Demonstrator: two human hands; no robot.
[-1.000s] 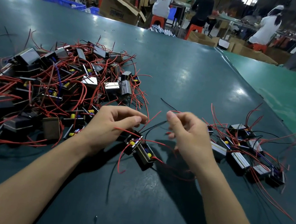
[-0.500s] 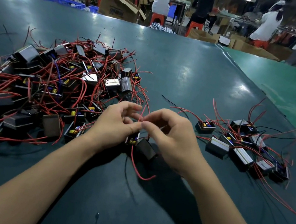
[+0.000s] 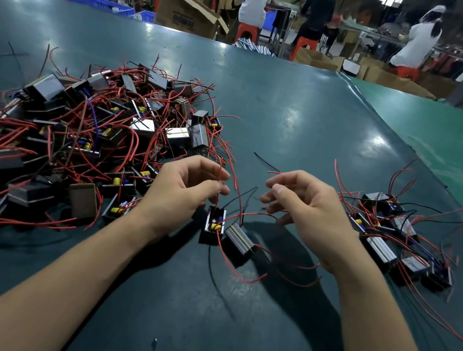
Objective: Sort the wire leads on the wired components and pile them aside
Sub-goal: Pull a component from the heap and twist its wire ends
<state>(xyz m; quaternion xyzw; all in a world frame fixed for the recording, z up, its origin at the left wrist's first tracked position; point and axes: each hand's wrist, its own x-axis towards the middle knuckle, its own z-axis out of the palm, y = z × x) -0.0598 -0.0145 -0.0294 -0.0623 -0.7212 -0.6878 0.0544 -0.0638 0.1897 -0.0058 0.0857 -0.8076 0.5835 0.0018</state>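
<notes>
- Noted change against half a second before: hands, then pressed together over the work, drawn apart sideways; red leads pulled out between them.
- Left hand (image 3: 188, 189): thumb and curled fingers pinched on a thin red wire lead (image 3: 219, 179) rising from the open-faced black component with yellow part (image 3: 213, 227).
- Right hand (image 3: 307, 205): fingers curled, thumb against forefinger; seemed to pinch a red lead near the fingertips, contact too fine to confirm.
- Two units in work, both resting on the dark green table mat (image 3: 264, 113) just below and between the hands: the open-faced one and, touching it at right, a closed black box with pale stripe (image 3: 239, 243). Leads of the pair looped and crossed in front.
- Judged: separation of leads under way, not finished; neither unit yet moved aside.
- Unsorted heap of black components tangled in red wire (image 3: 84, 137) at left, near left wrist: count not possible, well over twenty.
- Sorted group of black components with trailing leads (image 3: 402, 238) at right, just beside right hand: roughly seven or eight, overlap prevented an exact count.
- Background: at least four seated workers, several cardboard boxes.
</notes>
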